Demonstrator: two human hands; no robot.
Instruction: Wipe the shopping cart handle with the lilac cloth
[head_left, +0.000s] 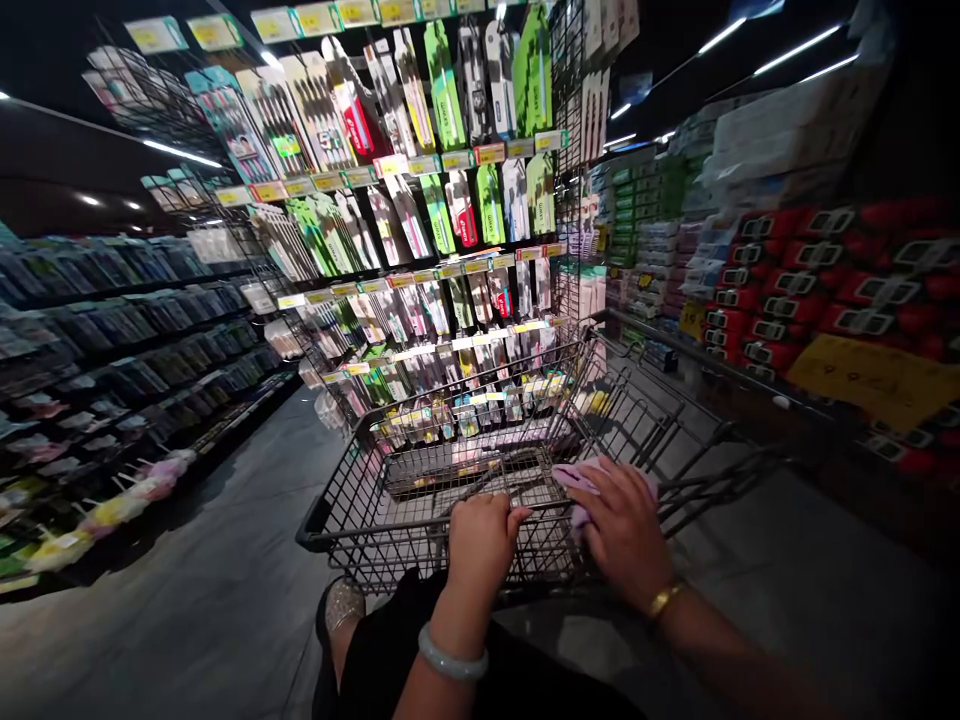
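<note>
My left hand (480, 540), with a pale bangle at the wrist, is closed around the near rim of a dark wire shopping cart (390, 530). To the right, my right hand (628, 530) is closed over a lilac cloth (576, 476), pressing it against the cart's wire frame. Folds of the cloth show beyond and below my fingers; the rest is hidden under my palm. A gold band circles my right wrist.
Ahead stands a display rack (450, 160) hung with several rows of packaged goods. More stocked shelves (135, 330) line the left. On the right are stacked red packages (780, 280) with a yellow sign (877, 380). My shoe (345, 605) is beside the cart on the grey floor (225, 570).
</note>
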